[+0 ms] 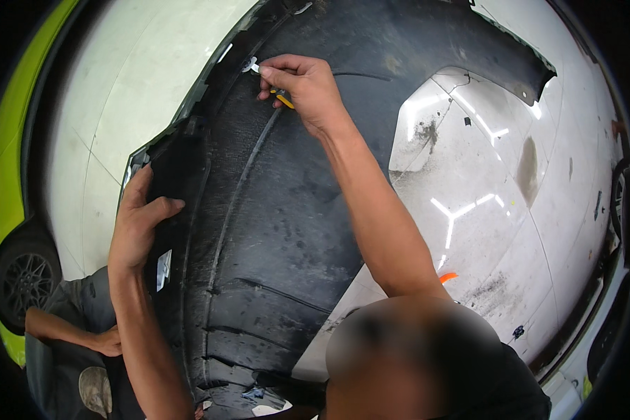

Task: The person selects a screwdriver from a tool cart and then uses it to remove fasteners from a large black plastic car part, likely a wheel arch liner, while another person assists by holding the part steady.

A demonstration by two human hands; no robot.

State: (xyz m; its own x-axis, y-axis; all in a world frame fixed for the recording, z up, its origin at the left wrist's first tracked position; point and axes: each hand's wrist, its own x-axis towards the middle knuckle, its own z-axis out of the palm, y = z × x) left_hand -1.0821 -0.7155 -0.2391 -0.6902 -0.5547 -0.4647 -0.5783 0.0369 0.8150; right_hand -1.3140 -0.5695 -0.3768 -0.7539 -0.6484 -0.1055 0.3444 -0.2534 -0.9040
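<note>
A large black plastic car panel, curved and ribbed, stretches across the middle with its inner side up. My left hand grips its left edge, thumb on the black surface and another finger along the rim. Near the upper left edge, my right hand pinches a small white strip between thumb and forefinger, right at the panel. A yellow-and-black object, perhaps a slim tool, shows under the right hand's curled fingers; most of it is hidden. A silvery label sits on the panel below my left hand.
A bright green car with a dark wheel stands at far left. Another person's forearm and dark clothing show at lower left. The glossy white floor has dark stains and an orange piece. More vehicles line the right rim.
</note>
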